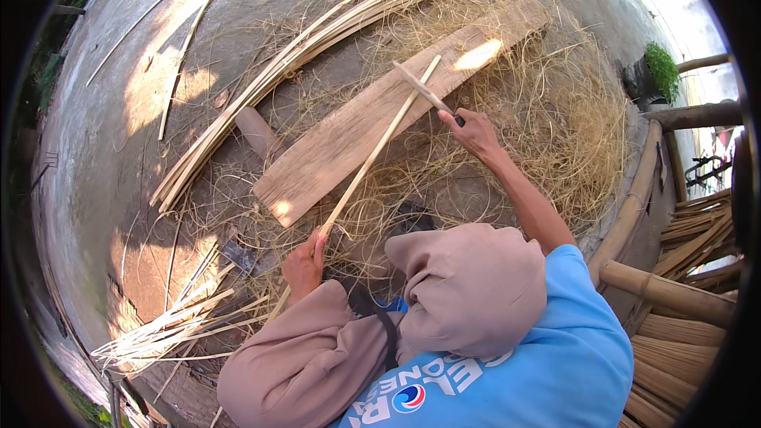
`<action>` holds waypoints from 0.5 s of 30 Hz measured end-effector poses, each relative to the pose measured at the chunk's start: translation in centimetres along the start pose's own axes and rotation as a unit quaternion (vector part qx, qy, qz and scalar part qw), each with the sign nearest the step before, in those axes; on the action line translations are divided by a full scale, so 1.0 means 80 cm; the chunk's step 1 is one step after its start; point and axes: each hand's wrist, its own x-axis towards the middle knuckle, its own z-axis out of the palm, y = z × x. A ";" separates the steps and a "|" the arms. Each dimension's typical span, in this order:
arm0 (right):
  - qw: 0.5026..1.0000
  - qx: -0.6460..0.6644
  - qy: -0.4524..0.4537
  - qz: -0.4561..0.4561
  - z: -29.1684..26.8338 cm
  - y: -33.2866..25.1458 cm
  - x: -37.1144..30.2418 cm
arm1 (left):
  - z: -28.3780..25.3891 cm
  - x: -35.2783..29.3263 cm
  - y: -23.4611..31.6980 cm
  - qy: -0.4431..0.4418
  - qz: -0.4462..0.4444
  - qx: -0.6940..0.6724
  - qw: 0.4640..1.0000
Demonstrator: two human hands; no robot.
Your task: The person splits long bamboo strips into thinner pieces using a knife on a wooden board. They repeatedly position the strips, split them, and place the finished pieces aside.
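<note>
Left fingers (319, 247) grip the strip (372, 155), right fingers (468, 117) the knife (420, 85), pointing to ten o'clock. A shallow angle should shave cleanest.

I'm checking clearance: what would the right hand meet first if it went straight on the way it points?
Probably the long, flat brown wooden board, just ahead of the right hand; whether it would touch or pass above is unclear from this view.

Open-air bamboo workshop | shavings (571, 131) around right hand (474, 135) | plank (341, 143), strips (305, 46) beyond left hand (304, 267) | poles (668, 293) right of right hand
</note>
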 end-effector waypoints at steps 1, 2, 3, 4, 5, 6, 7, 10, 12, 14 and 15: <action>0.999 -0.020 -0.011 -0.045 0.012 -0.001 -0.026 | -0.002 0.000 0.000 -0.006 -0.002 -0.009 1.000; 0.995 -0.041 -0.022 -0.091 0.021 0.000 -0.039 | -0.003 0.000 0.001 -0.013 -0.004 -0.017 1.000; 1.000 -0.014 0.001 -0.024 0.021 0.014 -0.027 | -0.005 0.000 0.001 -0.019 -0.006 -0.026 0.999; 1.000 -0.011 0.008 0.023 0.012 0.025 -0.012 | -0.003 -0.003 0.000 -0.001 0.012 -0.024 1.000; 0.998 -0.007 0.018 0.066 -0.006 0.032 0.013 | -0.001 0.000 0.001 0.022 0.031 -0.023 0.999; 0.994 -0.008 0.029 0.107 -0.020 0.034 0.027 | 0.002 0.004 0.004 0.045 0.051 -0.026 0.997; 0.992 -0.003 0.028 0.119 -0.023 0.025 0.027 | 0.001 0.008 0.014 0.035 0.035 -0.037 0.998; 0.997 0.013 0.013 0.075 -0.029 0.002 0.005 | -0.015 0.008 0.022 0.017 0.001 -0.039 0.999; 0.999 -0.018 -0.037 0.035 -0.014 -0.005 -0.007 | -0.009 0.002 0.008 0.025 0.007 -0.018 1.000; 0.999 -0.022 -0.031 0.038 -0.011 0.015 -0.012 | -0.012 0.001 0.011 0.017 0.008 -0.026 0.999; 0.994 0.013 0.018 0.106 -0.016 0.040 0.008 | -0.013 0.002 0.013 0.015 0.010 -0.032 0.999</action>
